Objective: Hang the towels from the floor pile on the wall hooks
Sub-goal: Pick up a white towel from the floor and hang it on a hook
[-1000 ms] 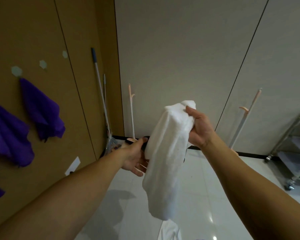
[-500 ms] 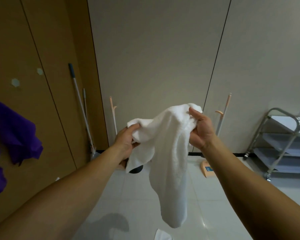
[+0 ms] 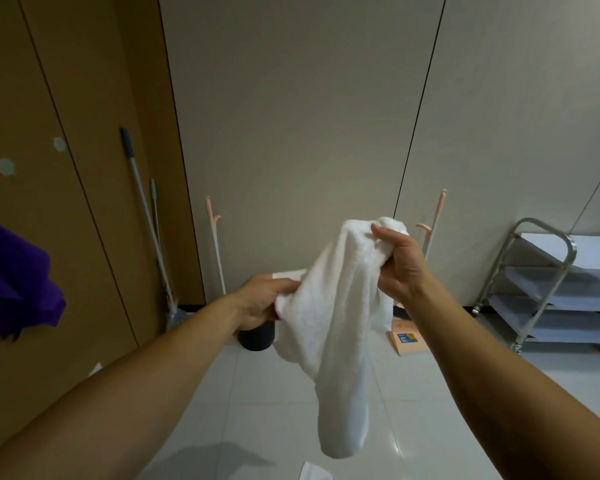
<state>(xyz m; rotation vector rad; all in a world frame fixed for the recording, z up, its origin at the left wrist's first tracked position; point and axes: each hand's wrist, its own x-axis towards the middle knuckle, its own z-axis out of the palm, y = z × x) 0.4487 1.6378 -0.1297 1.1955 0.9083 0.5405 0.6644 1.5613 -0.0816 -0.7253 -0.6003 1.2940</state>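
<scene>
A white towel (image 3: 340, 327) hangs in the air in front of me, its long end drooping toward the floor. My right hand (image 3: 400, 265) grips its bunched top edge, raised higher. My left hand (image 3: 262, 299) holds another part of the edge, lower and to the left. On the brown wall at left are pale hexagonal hooks (image 3: 60, 144), bare, and a purple towel (image 3: 13, 275) hangs below them. A white scrap of another towel (image 3: 314, 474) shows on the floor at the bottom edge.
A mop (image 3: 146, 216) leans in the corner at left. Two peach long-handled tools (image 3: 215, 244) stand against the grey wall, with a dustpan (image 3: 407, 341) and a black bin (image 3: 257, 337) on the floor. A steel trolley (image 3: 565, 282) stands at right.
My left hand has taken hold of the towel's edge and now pulls it out to the left. The view has turned right, away from the brown wall.
</scene>
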